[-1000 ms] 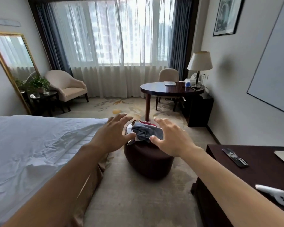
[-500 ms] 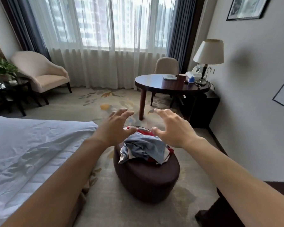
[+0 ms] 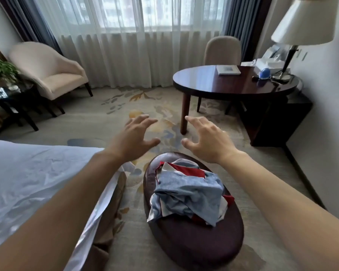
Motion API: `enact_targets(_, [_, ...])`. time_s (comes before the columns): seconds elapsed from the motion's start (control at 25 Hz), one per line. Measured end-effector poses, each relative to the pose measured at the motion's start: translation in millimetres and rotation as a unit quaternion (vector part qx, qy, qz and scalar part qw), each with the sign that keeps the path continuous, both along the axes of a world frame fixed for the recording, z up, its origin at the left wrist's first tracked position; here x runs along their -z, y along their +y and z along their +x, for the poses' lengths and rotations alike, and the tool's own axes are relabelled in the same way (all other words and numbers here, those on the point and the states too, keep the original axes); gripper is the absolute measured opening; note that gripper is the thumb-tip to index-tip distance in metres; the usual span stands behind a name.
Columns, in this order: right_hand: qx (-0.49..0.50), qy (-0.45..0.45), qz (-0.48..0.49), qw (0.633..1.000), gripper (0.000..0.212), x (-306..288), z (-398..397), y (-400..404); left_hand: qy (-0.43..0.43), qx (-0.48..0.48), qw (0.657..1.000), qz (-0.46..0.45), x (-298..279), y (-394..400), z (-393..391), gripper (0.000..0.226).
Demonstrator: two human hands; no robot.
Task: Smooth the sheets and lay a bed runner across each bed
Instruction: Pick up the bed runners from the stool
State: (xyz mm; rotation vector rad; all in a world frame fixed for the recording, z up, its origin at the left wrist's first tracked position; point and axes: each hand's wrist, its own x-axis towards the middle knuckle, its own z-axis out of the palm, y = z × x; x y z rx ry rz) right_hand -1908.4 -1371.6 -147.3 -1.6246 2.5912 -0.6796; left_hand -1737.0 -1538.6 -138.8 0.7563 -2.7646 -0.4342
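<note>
Your left hand (image 3: 134, 138) | spread, empty | your right hand (image 3: 207, 141) | spread, empty | crumpled blue-red fabric runner (image 3: 190, 193) | heaped mid-top of oval brown ottoman (image 3: 194, 243) | beside wrinkled white sheet (image 3: 27, 182) corner

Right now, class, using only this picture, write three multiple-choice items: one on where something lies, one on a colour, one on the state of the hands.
1. The crumpled cloth bundle lies on:
A the bed
B the dark oval ottoman
C the round table

2. The topmost cloth is:
A green
B yellow
C light blue

3. The left hand and right hand are:
A spread, holding nothing
B gripping the cloth
C pressing the sheet

Answers: 1 B, the ottoman's rim shows around the bundle. 2 C, blue fabric covers red layers. 3 A, both hover above with fingers apart.
</note>
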Motion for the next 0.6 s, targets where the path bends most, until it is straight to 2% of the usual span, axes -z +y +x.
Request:
enact_targets(0.2, [0.002, -0.031, 0.055, 0.998, 0.072, 52, -68, -81, -0.01, -0.009, 1.0, 0.018, 33, -90, -73, 0.066])
enact_targets(0.44, [0.069, -0.086, 0.143, 0.984, 0.072, 147, -128, -146, -0.06, 0.05, 0.994, 0.074, 126, -183, -163, 0.065])
enact_targets(0.6, [0.11, -0.124, 0.192, 0.967, 0.071, 203, -146, -163, -0.102, 0.076, 0.985, 0.119, 190, -212, -203, 0.063])
